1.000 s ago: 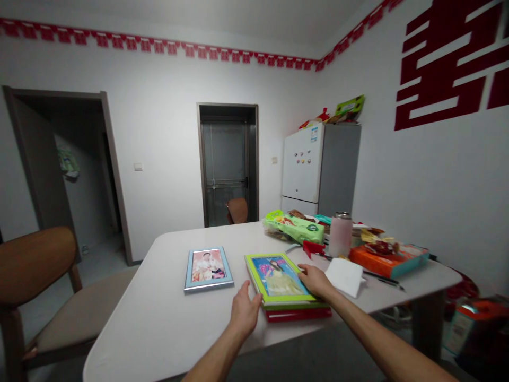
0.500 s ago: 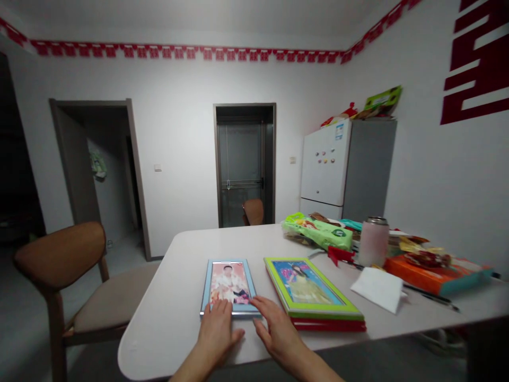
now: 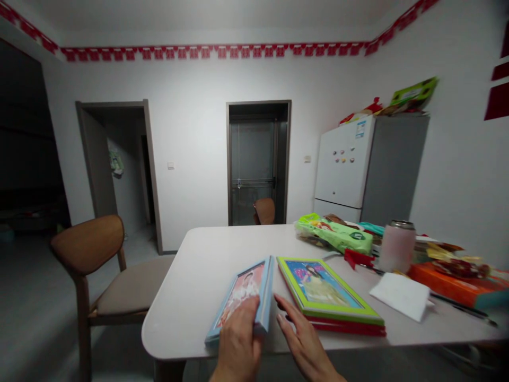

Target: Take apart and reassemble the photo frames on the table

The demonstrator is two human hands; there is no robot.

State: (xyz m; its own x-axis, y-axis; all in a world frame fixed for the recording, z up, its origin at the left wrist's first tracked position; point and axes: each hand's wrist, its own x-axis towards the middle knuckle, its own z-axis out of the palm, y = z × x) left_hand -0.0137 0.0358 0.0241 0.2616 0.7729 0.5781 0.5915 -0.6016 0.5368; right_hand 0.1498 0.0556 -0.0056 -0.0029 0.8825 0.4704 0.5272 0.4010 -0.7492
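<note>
A light blue picture frame (image 3: 247, 292) is tilted on the table, its right side raised and its left edge low. My left hand (image 3: 239, 331) is closed on the frame's near edge, fingers over the front and thumb towards the right side. My right hand (image 3: 304, 337) is open beside it, fingers apart and pointing at the frame, touching nothing that I can see. To its right lies a lime green picture frame (image 3: 345, 284) with a figure in a yellow dress, stacked on a red frame (image 3: 350, 326).
The white table (image 3: 175, 302) has a rounded left corner. A green snack bag (image 3: 338, 233), a pink jar (image 3: 397, 246), a folded white tissue (image 3: 401, 294) and an orange box (image 3: 447, 284) stand to the right. A brown chair (image 3: 91, 244) is at the left; a fridge (image 3: 345, 164) stands behind.
The blue frame has gone from lying flat to tilted, its right side lifted, with my left hand now gripping it. My right hand has come off its corner. The view has turned slightly left.
</note>
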